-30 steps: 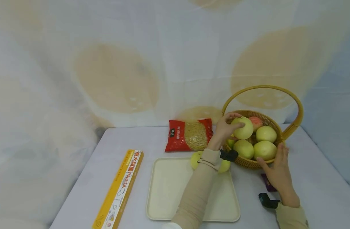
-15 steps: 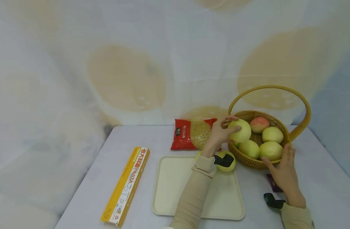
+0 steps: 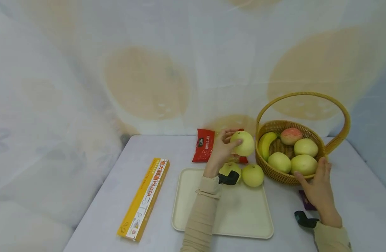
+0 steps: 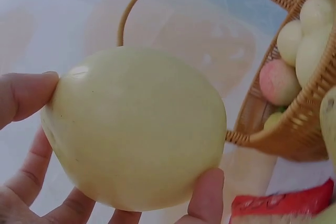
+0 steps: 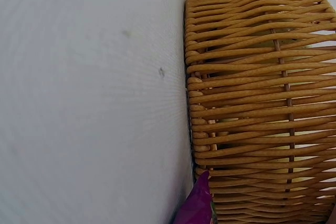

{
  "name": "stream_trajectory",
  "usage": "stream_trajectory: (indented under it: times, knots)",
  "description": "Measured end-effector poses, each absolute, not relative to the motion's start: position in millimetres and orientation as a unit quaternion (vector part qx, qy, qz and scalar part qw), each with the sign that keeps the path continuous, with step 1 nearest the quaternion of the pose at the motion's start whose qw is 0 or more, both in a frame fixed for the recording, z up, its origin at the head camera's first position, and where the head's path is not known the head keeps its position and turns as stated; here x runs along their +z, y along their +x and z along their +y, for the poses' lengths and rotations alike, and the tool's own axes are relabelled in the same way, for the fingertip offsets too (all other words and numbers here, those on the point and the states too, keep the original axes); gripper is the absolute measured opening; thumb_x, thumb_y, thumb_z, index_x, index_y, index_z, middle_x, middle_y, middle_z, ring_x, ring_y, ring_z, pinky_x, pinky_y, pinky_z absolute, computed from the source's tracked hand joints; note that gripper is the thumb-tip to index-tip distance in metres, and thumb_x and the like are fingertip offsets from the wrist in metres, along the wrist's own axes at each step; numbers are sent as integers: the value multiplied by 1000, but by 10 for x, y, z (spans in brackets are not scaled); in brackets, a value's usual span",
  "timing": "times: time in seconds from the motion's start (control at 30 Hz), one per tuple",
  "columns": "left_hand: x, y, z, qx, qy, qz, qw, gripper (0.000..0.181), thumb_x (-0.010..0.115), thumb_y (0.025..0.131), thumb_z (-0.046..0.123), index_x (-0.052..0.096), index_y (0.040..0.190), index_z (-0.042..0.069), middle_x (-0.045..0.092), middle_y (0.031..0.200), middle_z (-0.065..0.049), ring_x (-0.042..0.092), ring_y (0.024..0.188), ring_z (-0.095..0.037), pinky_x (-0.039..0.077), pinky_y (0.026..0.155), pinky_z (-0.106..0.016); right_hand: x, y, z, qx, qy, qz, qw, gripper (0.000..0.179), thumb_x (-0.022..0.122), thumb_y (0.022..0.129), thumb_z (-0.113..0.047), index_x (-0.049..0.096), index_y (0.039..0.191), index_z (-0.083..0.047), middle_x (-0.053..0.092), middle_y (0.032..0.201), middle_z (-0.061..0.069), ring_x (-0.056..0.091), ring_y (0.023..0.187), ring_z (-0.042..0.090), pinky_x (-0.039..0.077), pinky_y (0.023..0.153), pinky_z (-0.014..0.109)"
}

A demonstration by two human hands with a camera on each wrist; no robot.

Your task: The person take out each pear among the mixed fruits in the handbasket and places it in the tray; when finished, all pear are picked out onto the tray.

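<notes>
My left hand (image 3: 222, 148) holds a round pale yellow-green pear (image 3: 243, 143) between thumb and fingers, raised over the back of the beige tray (image 3: 196, 217). In the left wrist view the pear (image 4: 136, 129) fills the middle, with fingertips around it. Two more pears, a left one (image 3: 232, 171) and a right one (image 3: 253, 175), sit at the tray's back right corner. My right hand (image 3: 320, 189) grips the front right rim of the wicker basket (image 3: 278, 176). Inside lie a banana (image 3: 266, 145), a reddish peach (image 3: 291, 136) and several pale green fruits (image 3: 304, 165).
A red noodle bag (image 3: 204, 145) lies behind the tray, partly hidden by my left hand. At the left is a long yellow pasta box (image 3: 145, 197). A small purple packet (image 3: 306, 201) lies below the basket, close to my right wrist. The basket's tall handle (image 3: 303, 93) arches above it.
My left hand has lifted the pear out of the basket and carried it left toward the tray, uncovering the banana. My right hand stays at the basket's rim. The view shifts slightly.
</notes>
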State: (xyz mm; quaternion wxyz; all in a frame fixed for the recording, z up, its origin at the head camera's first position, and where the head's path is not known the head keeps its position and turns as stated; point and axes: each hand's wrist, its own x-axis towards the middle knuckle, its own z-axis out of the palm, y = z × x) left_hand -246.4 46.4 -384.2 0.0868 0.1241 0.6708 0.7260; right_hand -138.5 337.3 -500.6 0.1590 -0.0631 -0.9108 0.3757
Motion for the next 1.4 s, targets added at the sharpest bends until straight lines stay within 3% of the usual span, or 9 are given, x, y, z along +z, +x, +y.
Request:
stream_trajectory:
  times: [0.13, 0.23, 0.37, 0.5, 0.8, 1.1, 1.4]
  knots:
    - [-3905, -2470, 286, 726, 108, 676, 65, 44, 71, 87, 10, 56, 129, 12, 55, 134, -7, 54, 121, -24, 56, 77, -56, -5030, -1381, 3385, 375, -65, -911, 158, 95, 45, 100, -44, -22, 148, 2, -27, 154, 25, -27, 140, 45, -5, 111, 68]
    - [-3945, -2471, 118, 713, 102, 693, 45, 44, 70, 87, 10, 56, 129, 9, 56, 132, -9, 53, 121, -26, 58, 78, -46, -5040, -1372, 3402, 374, -65, -911, 158, 94, 45, 100, -44, -22, 148, 1, -27, 154, 25, -27, 140, 45, -5, 111, 69]
    - [-4031, -2457, -140, 691, 89, 716, 39, 44, 70, 88, 11, 55, 130, 9, 55, 132, -12, 56, 117, -29, 59, 72, -45, -5042, -1379, 3411, 375, -67, -912, 154, 95, 45, 100, -44, -22, 148, 1, -27, 154, 24, -28, 140, 45, -4, 110, 70]
    - [-4176, -2433, -350, 681, 61, 726, 71, 44, 68, 90, 12, 54, 132, 11, 54, 135, -12, 60, 114, -34, 58, 68, -53, -5036, -1384, 3415, 375, -69, -912, 152, 95, 46, 100, -44, -22, 148, 1, -28, 154, 25, -27, 140, 46, -4, 110, 70]
    - [-4568, -2400, -540, 665, 32, 731, 148, 45, 67, 90, 13, 53, 132, 10, 50, 137, -11, 55, 117, -34, 58, 66, -52, -5026, -1407, 3383, 375, -67, -912, 151, 95, 46, 100, -43, -20, 149, 4, -25, 154, 27, -26, 141, 45, -5, 113, 67]
    - [-4660, -2392, -571, 651, 28, 742, 155, 48, 69, 87, 12, 53, 133, 9, 51, 136, -9, 48, 129, -33, 58, 68, -54, -5035, -1420, 3397, 377, -64, -911, 155, 94, 46, 100, -42, -23, 148, 1, -26, 154, 27, -25, 141, 47, -4, 111, 69]
    - [-4599, -2394, -595, 634, 41, 752, 175, 50, 70, 87, 10, 53, 133, 10, 52, 136, -8, 50, 128, -31, 59, 71, -45, -5025, -1420, 3405, 387, -65, -908, 148, 95, 47, 100, -41, -24, 148, 0, -28, 155, 24, -27, 141, 45, -6, 112, 68]
